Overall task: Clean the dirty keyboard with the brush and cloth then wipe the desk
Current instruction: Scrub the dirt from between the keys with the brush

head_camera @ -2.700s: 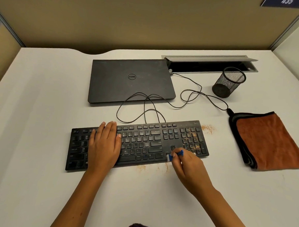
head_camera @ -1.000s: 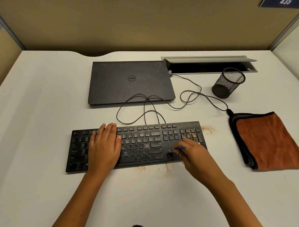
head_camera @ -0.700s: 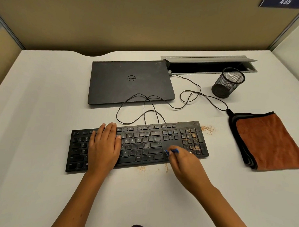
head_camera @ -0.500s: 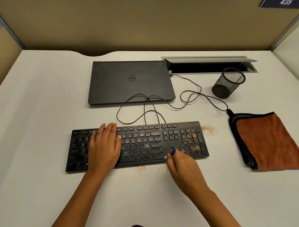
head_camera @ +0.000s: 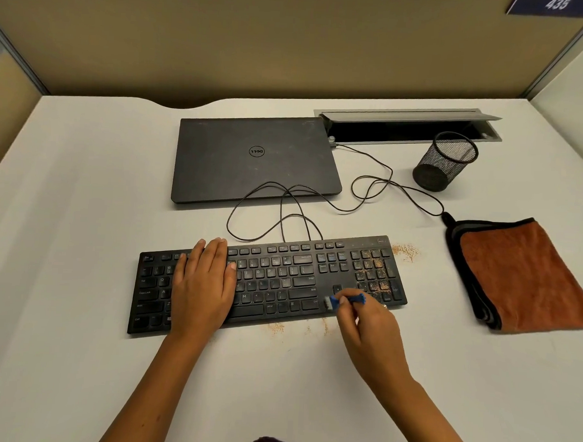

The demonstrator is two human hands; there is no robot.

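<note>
One keyboard: the black keyboard lies at the middle of the white desk, its cable looping back toward the closed laptop.
Progress: partway by the look of it; brown crumbs still speckle the number pad at the right end, while the letter keys look largely clear.
One brush: a small blue brush is pinched in the right hand, bristles down near the arrow keys.
Left hand: the left hand lies flat with fingers together, pressing the keyboard's left half.
One cloth: the folded orange cloth sits untouched to the right, well apart from the keyboard.
Three crumb patches: one patch just beyond the keyboard's far right corner, two along the near edge, so cloth and desk wiping appear still to come.
One pen cup: a black mesh cup stands behind.
</note>
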